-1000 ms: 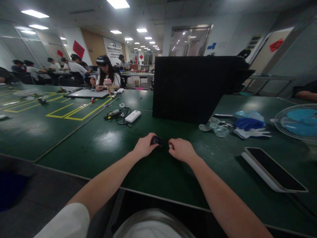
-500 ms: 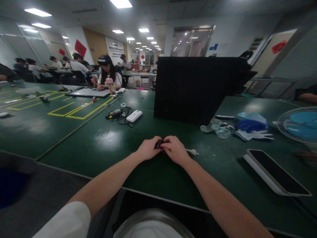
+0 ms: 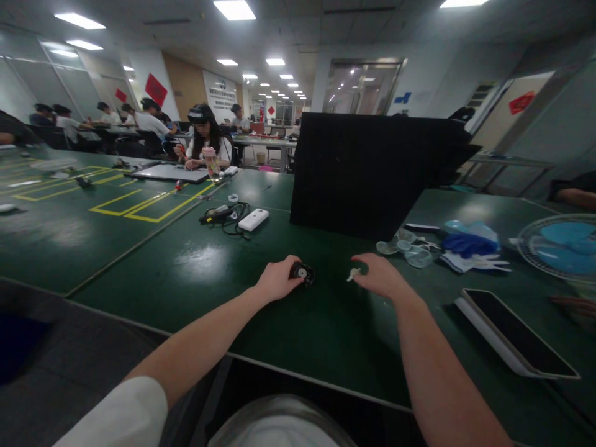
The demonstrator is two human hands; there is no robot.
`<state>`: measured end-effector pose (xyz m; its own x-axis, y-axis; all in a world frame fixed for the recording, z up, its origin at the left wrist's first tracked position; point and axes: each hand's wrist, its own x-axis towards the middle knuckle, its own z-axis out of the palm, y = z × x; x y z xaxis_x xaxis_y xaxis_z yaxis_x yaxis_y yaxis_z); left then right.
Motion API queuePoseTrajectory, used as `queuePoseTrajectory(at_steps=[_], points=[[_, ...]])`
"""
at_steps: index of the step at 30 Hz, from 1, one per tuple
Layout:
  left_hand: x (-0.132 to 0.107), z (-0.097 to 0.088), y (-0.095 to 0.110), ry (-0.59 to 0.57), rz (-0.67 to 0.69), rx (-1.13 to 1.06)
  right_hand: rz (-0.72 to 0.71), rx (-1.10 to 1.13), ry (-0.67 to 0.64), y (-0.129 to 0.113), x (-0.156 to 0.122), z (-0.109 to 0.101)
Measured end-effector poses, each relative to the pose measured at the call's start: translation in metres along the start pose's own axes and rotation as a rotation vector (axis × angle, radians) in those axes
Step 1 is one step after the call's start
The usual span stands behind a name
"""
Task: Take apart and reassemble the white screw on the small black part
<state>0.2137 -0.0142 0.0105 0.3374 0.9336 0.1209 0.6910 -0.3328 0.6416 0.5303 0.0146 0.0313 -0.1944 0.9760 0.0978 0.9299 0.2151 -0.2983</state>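
My left hand (image 3: 278, 277) is closed on a small black part (image 3: 309, 274) with a pale round disc on its face, just above the green table. What exactly the part is, I cannot make out. To its right, my right hand (image 3: 379, 276) has thumb and index finger apart. A small off-white plastic piece (image 3: 352, 274) lies at the thumb tip of that hand; whether they touch is unclear.
A large black box-like panel (image 3: 349, 174) stands behind my hands. A white device (image 3: 254, 219) and black cables lie to the left. Clear cups (image 3: 418, 256), gloves (image 3: 469, 246), a phone (image 3: 516, 329) on a white block and a fan (image 3: 559, 242) are at right. A co-worker (image 3: 207, 139) sits across.
My right hand has come away from the black part and moved right to the off-white piece, its fingers parting. My left hand stays in place, holding the black part.
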Motion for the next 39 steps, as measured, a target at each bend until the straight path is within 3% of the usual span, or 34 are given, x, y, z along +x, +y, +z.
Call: queuePoseTrajectory(at_steps=[4, 10, 14, 18, 22, 33, 39], points=[[0.002, 0.0, -0.002, 0.027, 0.01, 0.038, 0.007, 0.002, -0.098, 0.001, 0.002, 0.014], [0.002, 0.002, -0.004, 0.045, 0.036, 0.08, 0.039, -0.123, -0.017, -0.025, 0.001, 0.019], [0.002, 0.0, -0.003, 0.037, 0.015, 0.071, 0.047, 0.106, -0.027, -0.048, -0.002, 0.023], [0.002, -0.001, -0.001, 0.042, -0.001, 0.08, -0.115, 0.391, 0.051, -0.076, -0.009, 0.032], [0.003, 0.0, -0.001, 0.036, -0.012, 0.074, -0.197, 0.453, 0.143, -0.095, -0.014, 0.036], [0.008, 0.006, -0.012, 0.048, -0.012, 0.07, -0.235, 0.342, 0.109, -0.096, -0.016, 0.039], [0.007, 0.005, -0.009, 0.047, -0.034, 0.077, -0.237, 0.324, 0.105, -0.097, -0.016, 0.036]])
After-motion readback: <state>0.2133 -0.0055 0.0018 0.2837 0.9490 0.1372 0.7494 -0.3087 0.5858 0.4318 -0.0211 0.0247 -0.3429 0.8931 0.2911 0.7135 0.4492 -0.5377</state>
